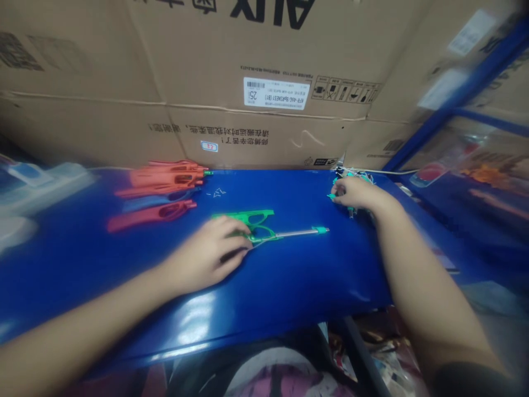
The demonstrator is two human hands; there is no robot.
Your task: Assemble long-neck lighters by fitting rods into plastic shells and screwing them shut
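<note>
Carton (165, 66): one, brown, printed upside down, standing along the far side of the table.
Table (297, 281): one, blue, glossy.
White item (61, 184): at the table's left edge, blurred.
Left hand (215, 253): at table centre, fingers curled and clamped on the near end of the green frame.
Right hand (357, 193): at far right, over the teal parts; thumb and forefinger curled close together, though whether they pinch anything cannot be told.
Red shells (165, 177): a stack, beside the carton, left of centre.
Blue shell (159, 199): one, just nearer than the stack.
Single red shell (152, 216): nearest of that group.
Green frame (256, 240): one, looped, at table centre under the left hand; silver rod (295, 234) pointing right, teal sleeve (318, 230) near its tip.
Green shell (260, 213): one, just beyond the frame.
Teal parts (363, 176): a cluster with pale wires.
Label (276, 92): white, on the carton.
Clippings (217, 192): few, thin, white, right of the shells.
</note>
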